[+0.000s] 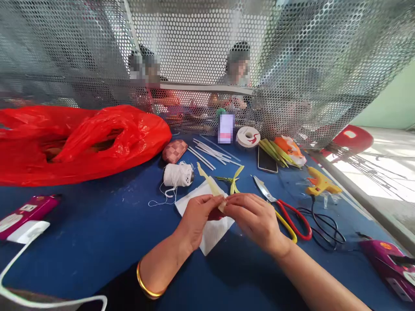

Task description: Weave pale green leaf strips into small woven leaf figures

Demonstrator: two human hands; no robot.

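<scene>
My left hand [197,218] and my right hand [257,216] meet over a white sheet of paper [210,242]. Between their pinched fingertips is a pale yellow, leaf-like strip [210,183], its free end pointing up and away to the left; the held end is partly hidden by the fingers. Just beyond the right fingers lies a small bundle of yellow-green leaf strips [235,181]. Scissors with one red and one yellow handle [293,218] rest beside my right hand, blades pointing away. A spool of white string [178,174] lies beyond my left hand, a loose end trailing.
Left: a red plastic bag [136,138] and a purple device [35,209]. Farther back: white sticks [207,151], a checkered pouch [174,151], a ribbon roll [248,136], a phone [267,160]. Right: a yellow glue gun [322,183] and its cord. A perforated screen [201,43] stands behind.
</scene>
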